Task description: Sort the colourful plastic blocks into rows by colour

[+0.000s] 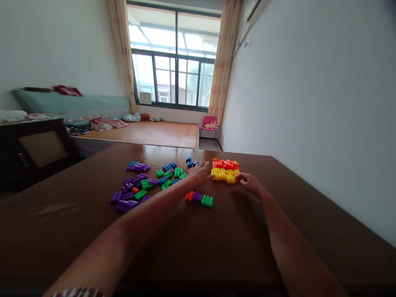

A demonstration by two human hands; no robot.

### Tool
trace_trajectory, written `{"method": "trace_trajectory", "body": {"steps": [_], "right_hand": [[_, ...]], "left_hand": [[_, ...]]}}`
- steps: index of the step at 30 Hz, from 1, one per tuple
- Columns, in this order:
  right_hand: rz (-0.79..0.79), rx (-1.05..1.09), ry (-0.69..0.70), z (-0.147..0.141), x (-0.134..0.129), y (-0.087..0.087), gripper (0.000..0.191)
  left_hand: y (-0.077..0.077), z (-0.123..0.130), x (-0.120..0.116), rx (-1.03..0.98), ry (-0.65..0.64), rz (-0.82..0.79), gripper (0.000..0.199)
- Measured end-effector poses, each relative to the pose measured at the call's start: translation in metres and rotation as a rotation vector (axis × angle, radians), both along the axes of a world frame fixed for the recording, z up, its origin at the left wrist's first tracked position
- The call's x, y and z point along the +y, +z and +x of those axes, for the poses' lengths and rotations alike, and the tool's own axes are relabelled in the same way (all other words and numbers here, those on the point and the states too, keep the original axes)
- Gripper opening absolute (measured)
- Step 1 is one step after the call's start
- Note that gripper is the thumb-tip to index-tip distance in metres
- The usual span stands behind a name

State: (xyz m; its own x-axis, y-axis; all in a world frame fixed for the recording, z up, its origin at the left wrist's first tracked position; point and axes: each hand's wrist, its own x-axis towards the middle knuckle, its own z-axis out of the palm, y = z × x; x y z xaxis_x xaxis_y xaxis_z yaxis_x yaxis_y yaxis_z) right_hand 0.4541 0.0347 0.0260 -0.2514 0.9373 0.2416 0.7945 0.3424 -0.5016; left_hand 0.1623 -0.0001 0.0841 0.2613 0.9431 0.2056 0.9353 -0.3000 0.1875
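Observation:
Yellow pieces (223, 175) lie in a block on the brown table, right in front of a block of red-orange pieces (226, 164). My left hand (200, 173) is over the table at the yellow block's left side, fingers spread, with nothing seen in it. Blue pieces (189, 161) lie just beyond its fingers, partly hidden. At the yellow block's right end, my right hand (248, 182) has its fingers together at the edge; whether they grip a piece is too small to tell.
Purple pieces (125, 205) and green pieces (165, 183) are scattered on the left, partly behind my left forearm. An orange, purple and green row (196, 197) lies nearer. Behind the table (216, 247) are a bed (154, 133) and a pink chair (209, 122).

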Motion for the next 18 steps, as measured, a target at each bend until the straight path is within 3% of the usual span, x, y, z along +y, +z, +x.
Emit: {"method": "trace_trajectory", "body": {"steps": [3, 6, 9, 12, 15, 18], "right_hand": [[-0.065, -0.037, 0.156, -0.023, -0.007, -0.005, 0.033], [-0.008, -0.073, 0.115, -0.040, -0.010, -0.008, 0.034], [-0.027, -0.094, 0.083, -0.056, -0.019, 0.001, 0.025], [-0.157, -0.061, 0.179, -0.080, -0.042, 0.016, 0.024], [-0.343, -0.027, 0.281, -0.110, -0.067, 0.024, 0.048], [-0.255, -0.094, 0.338, -0.140, -0.081, 0.019, 0.066]], "left_hand": [[0.010, -0.056, -0.027, -0.003, -0.004, -0.006, 0.059], [0.013, -0.113, -0.063, -0.025, 0.007, -0.012, 0.051], [0.006, -0.154, -0.106, -0.012, -0.092, -0.003, 0.045], [-0.009, -0.172, -0.147, 0.030, -0.255, -0.013, 0.047], [-0.025, -0.174, -0.172, 0.050, -0.344, -0.080, 0.051], [-0.035, -0.170, -0.171, 0.060, -0.331, -0.132, 0.049]]}}
